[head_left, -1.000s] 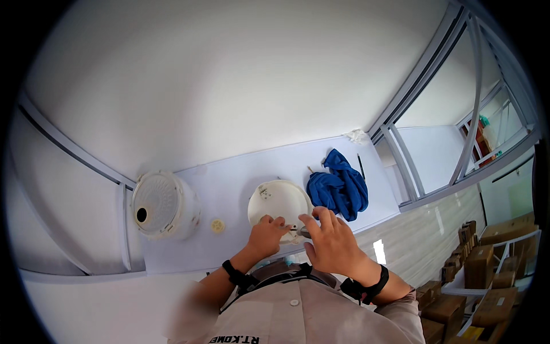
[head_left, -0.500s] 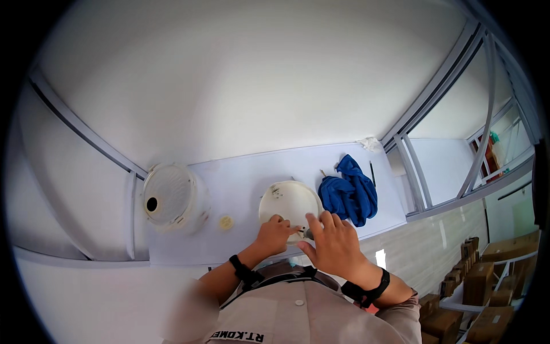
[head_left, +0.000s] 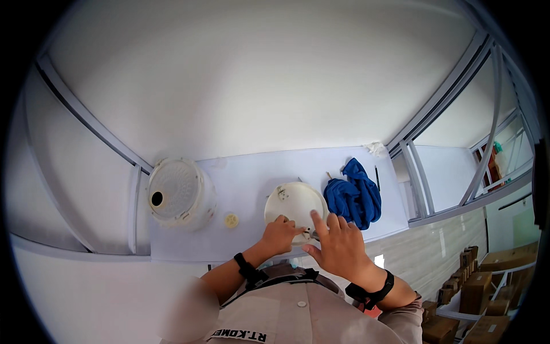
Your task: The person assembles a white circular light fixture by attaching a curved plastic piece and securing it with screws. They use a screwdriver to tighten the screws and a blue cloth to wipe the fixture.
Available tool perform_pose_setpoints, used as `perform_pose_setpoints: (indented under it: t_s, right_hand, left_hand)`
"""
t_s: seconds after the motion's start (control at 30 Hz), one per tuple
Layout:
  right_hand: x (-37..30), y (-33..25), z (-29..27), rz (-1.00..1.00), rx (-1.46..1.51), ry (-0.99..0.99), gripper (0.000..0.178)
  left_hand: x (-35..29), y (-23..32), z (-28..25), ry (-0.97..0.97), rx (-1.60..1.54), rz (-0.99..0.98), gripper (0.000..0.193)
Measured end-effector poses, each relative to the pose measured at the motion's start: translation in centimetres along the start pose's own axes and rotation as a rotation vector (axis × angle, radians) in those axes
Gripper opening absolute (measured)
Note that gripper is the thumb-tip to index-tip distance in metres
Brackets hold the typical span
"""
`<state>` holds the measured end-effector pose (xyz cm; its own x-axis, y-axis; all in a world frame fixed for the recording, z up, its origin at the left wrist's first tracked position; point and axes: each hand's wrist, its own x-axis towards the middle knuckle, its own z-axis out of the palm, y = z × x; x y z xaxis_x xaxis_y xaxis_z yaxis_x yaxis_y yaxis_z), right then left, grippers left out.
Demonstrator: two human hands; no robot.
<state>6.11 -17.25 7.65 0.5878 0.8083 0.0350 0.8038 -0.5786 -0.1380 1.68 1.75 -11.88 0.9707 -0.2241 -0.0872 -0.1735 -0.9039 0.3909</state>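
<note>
A round off-white lid-like disc (head_left: 294, 202) with dark specks and a small marking lies on the table in front of me. Over its near edge, my left hand (head_left: 279, 236) is closed, its index finger reaching toward a small dark-and-pale piece (head_left: 308, 231). My right hand (head_left: 342, 247) comes in from the right, thumb and index apart, its other fingers bent. A short grey piece shows between its thumb and index, pointing at the left hand's fingertips. What exactly either hand grips is mostly hidden and too small to name.
At the left stands a white translucent bucket (head_left: 176, 192) with a dark round hole in its top. Beside it lies a small yellowish disc (head_left: 231, 220). A crumpled blue cloth (head_left: 354, 198) and a thin black stick (head_left: 377, 178) lie to the right. White wall panels edge the table (head_left: 240, 172).
The whole view has shifted slightly, so everything sits a little further right. Both hands stay at the disc's near edge in almost the same pose.
</note>
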Motion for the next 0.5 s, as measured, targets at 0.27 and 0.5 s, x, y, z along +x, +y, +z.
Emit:
perform_pose_setpoints:
  t_s: [0.27, 0.5]
  right_hand:
    - [0.0, 1.7, 1.9, -0.155, -0.162, 0.113, 0.062]
    - [-0.1, 0.8, -0.1, 0.020, -0.060, 0.008, 0.060]
  left_hand:
    - [0.3, 0.6, -0.8, -0.071, 0.029, -0.020, 0.062]
    - [0.1, 0.8, -0.3, -0.069, 0.000, -0.056, 0.065]
